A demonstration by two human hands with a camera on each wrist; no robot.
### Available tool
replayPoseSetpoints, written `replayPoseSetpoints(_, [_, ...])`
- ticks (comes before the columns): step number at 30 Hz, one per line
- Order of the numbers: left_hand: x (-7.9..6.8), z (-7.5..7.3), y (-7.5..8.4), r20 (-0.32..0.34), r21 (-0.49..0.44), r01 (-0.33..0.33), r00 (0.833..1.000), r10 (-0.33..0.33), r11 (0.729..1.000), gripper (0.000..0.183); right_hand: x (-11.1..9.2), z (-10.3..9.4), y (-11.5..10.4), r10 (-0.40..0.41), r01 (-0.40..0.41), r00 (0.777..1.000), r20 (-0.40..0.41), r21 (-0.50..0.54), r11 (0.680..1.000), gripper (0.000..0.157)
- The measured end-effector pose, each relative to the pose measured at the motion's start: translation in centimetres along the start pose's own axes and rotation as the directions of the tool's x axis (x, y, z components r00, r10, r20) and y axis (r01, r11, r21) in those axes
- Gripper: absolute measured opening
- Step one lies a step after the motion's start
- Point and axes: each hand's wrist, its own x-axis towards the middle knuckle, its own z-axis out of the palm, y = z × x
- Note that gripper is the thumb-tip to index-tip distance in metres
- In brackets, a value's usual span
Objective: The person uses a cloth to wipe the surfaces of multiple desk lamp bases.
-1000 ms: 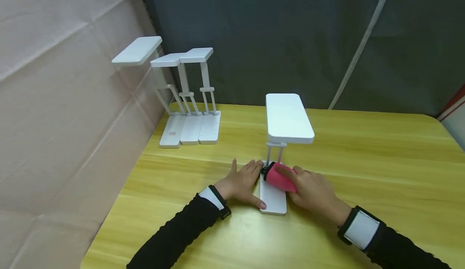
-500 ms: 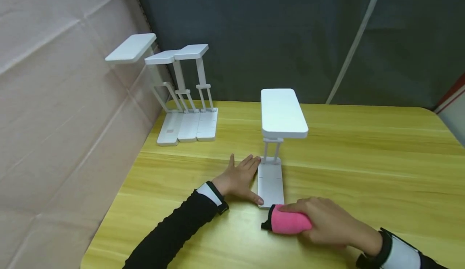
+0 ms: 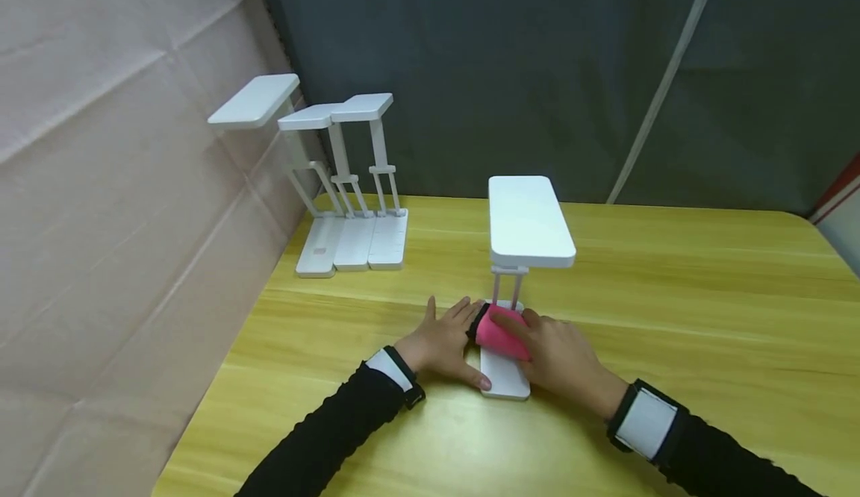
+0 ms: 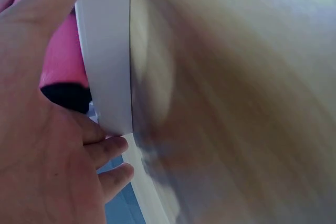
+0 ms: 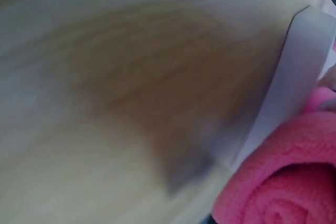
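Observation:
A white desk lamp (image 3: 531, 221) with a flat head and two-rod stem stands upright at mid table. My right hand (image 3: 567, 355) holds a rolled pink cloth (image 3: 505, 336) with a black edge against the top of the lamp's flat base (image 3: 507, 381). The fuzzy roll (image 5: 281, 198) fills the lower corner of the right wrist view. Along the base's left side rests my left hand (image 3: 443, 344), fingers straight and spread, thumb at the front corner. In the left wrist view its fingertips (image 4: 116, 174) touch the base's end. The cloth hides the middle of the base.
Several white lamps (image 3: 352, 239) stand side by side at the table's back left, heads raised at differing angles. A pale fabric wall (image 3: 134, 206) borders the left side. Behind the wooden table (image 3: 672, 333) hangs a dark curtain (image 3: 470, 57).
My right hand drew the cloth off the base's front to the table, then brought it back onto the base, further left than before. The left hand stays in place beside the lamp base.

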Motion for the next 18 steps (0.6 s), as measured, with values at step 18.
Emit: replayPoseSetpoints(18, [0.2,-0.1,0.1,0.001,0.008,-0.004,1.000,0.004,1.000,0.123,-3.2,-3.2,1.9,-0.198,0.121,0.969,0.150,0.413,0.903,0.064])
